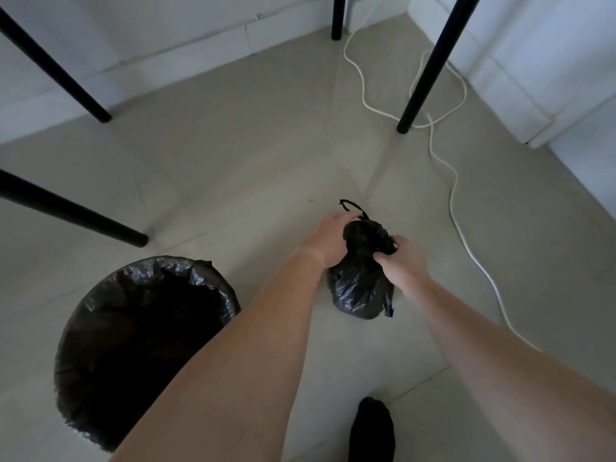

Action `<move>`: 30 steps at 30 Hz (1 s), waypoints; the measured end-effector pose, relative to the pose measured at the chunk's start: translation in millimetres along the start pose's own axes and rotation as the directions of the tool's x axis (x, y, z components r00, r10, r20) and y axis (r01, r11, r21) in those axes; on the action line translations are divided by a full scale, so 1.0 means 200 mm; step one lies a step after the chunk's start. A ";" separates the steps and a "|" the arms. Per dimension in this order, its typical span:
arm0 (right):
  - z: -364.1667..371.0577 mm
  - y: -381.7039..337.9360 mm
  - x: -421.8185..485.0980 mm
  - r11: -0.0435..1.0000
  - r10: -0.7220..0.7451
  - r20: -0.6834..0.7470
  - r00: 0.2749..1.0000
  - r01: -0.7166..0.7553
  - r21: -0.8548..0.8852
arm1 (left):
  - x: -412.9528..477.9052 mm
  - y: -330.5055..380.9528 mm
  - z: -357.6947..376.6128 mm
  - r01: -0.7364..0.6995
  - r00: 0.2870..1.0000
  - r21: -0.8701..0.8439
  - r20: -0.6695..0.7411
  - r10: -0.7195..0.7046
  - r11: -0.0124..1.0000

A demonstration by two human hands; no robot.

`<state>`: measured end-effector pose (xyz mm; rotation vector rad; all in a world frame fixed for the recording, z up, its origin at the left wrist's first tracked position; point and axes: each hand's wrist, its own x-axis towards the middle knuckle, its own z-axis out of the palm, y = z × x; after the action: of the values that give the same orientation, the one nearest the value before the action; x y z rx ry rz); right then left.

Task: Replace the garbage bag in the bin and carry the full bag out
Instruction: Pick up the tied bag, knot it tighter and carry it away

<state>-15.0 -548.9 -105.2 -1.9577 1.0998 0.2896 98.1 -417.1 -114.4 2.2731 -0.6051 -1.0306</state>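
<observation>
A small, full black garbage bag (358, 288) sits on the floor in front of me, its top gathered with a drawstring loop sticking up behind it. My left hand (330, 240) grips the left side of the bag's neck. My right hand (401, 261) pinches the gathered top from the right. To the lower left stands the round bin (100, 305), lined with a black bag whose edge is folded over the rim; its inside looks dark.
Four black table legs (423, 78) stand around on the pale tiled floor. A white cable (456, 208) snakes along the right, near the bag. White walls close the corner behind. My foot in a black sock (371, 428) is at the bottom.
</observation>
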 end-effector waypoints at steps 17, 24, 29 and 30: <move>0.01 0.10 -0.09 0.976 -0.169 0.273 0.947 0.200 -0.089 | -0.16 -0.08 0.06 0.005 0.990 0.272 -0.138 0.034 0.962; 0.00 0.10 -0.18 0.928 -0.267 0.140 0.954 0.293 -0.229 | -0.36 -0.06 0.02 0.033 0.991 0.112 -0.134 -0.018 0.993; -0.09 0.03 -0.29 0.899 -0.353 0.122 0.928 0.372 -0.233 | -0.49 -0.01 -0.08 -0.017 0.991 0.096 -0.134 0.030 0.995; -0.11 0.00 -0.31 0.892 -0.368 0.118 0.922 0.386 -0.235 | -0.52 0.01 -0.11 -0.021 0.991 0.091 -0.130 0.033 0.996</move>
<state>-55.9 -528.4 -57.6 -2.3216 0.6367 0.2953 51.6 -348.8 -47.1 2.3818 -0.6367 -0.8484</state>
